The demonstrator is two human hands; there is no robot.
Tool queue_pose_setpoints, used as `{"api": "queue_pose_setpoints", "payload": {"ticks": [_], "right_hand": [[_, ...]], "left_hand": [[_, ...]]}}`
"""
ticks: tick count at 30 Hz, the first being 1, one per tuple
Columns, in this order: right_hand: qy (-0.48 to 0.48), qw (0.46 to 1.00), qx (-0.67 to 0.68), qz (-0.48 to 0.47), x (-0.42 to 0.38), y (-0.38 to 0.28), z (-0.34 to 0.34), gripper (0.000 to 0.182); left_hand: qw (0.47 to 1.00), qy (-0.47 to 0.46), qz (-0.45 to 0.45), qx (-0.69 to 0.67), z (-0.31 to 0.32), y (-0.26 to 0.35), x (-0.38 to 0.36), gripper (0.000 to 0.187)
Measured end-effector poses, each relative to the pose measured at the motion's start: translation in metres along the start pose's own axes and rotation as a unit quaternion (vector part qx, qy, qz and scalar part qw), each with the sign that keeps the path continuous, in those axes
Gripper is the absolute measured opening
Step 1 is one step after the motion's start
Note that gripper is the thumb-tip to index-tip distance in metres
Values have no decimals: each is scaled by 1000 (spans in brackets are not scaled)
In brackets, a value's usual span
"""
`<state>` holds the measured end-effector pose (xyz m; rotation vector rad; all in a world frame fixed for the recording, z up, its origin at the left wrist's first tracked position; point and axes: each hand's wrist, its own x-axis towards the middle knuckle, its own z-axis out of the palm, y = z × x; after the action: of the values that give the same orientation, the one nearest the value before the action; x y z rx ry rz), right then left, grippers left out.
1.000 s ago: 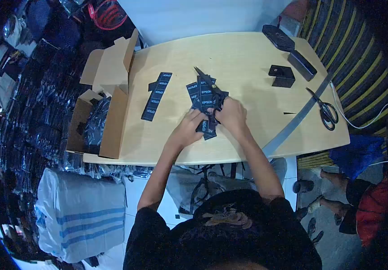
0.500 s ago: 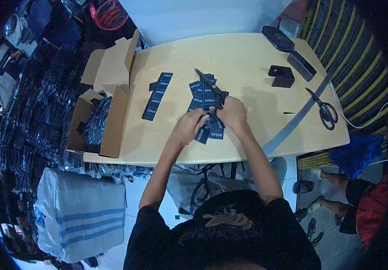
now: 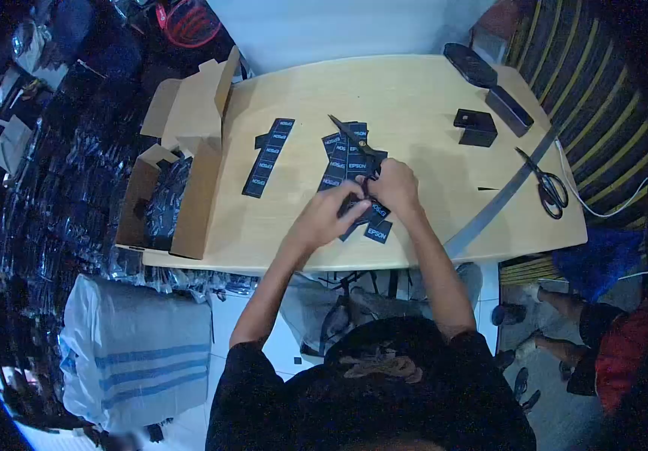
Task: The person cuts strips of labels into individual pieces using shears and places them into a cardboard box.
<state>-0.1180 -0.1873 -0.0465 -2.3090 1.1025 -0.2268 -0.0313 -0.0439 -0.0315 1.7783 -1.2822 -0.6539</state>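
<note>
Off the left edge of the tabletop (image 3: pixel 429 90) sits a white sack with blue stripes (image 3: pixel 140 342) on the floor, and above it an open cardboard box (image 3: pixel 181 161) hangs partly over the tabletop's left edge, its flaps up and dark packets inside. Just right of the box a long strip of black labels (image 3: pixel 267 156) lies flat. Nearer the middle is a loose fan of cut labels (image 3: pixel 339 154), white lettering up.

The person's left hand (image 3: pixel 324 218) is closed in a pinch on a label piece (image 3: pixel 354 209) near the front edge; one small cut label (image 3: pixel 378 231) lies just beside it. These look thin, light and floppy, so I'd judge they slide easily on the smooth wood and are best taken by an edge between fingertip and thumb. The right hand (image 3: pixel 393 188) is curled shut around the handles of black scissors (image 3: pixel 354 143), blades pointing toward the far edge; whether the blades are parted I can't quite make out from here.

Further right the tabletop is mostly bare wood, good room for moving. A grey strip (image 3: pixel 501 197) runs diagonally to the front edge, a second pair of scissors (image 3: pixel 546 184) lies by the right edge, and small black boxes (image 3: pixel 489 105) sit in the far right corner. The front edge is close to the hands, so loose pieces could slip off.
</note>
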Motion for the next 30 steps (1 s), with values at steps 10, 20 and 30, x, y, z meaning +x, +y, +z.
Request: {"api": "queue_pose_setpoints", "payload": {"ticks": [10, 20, 30], "right_hand": [[-38, 999, 8, -19, 8, 6, -3, 46], [-6, 998, -1, -55, 16, 9, 2, 42], [-4, 998, -22, -58, 40, 4, 4, 43]], "left_hand": [[955, 78, 114, 262, 50, -12, -22, 69], [945, 55, 182, 266, 54, -8, -24, 30], [967, 53, 151, 197, 58, -15, -25, 15]]}}
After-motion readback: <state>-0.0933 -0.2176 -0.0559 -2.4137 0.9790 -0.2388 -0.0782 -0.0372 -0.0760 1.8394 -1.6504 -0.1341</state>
